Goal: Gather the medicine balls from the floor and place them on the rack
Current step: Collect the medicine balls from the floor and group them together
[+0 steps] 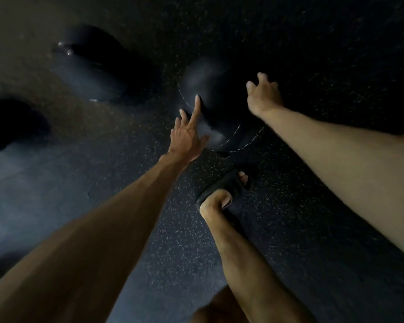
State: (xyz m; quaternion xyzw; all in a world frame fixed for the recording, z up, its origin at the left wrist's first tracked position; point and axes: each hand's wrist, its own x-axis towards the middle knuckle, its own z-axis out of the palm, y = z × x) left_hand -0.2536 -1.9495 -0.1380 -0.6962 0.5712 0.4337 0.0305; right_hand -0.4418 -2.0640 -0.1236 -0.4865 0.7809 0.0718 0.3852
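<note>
A black medicine ball (217, 96) with pale stitched seams lies on the dark speckled floor ahead of me. My left hand (188, 131) reaches to its left side with fingers straight, fingertips touching the ball. My right hand (262, 94) is at the ball's right side, fingers spread and slightly bent, holding nothing. A second black ball (93, 68) lies further left, and a third dark ball (7, 124) sits at the left edge. The scene is dim and blurred.
My leg and foot in a black slide sandal (224, 187) stand just below the near ball. The speckled rubber floor (313, 229) stretches around, with bare floor to the right. No rack is in view.
</note>
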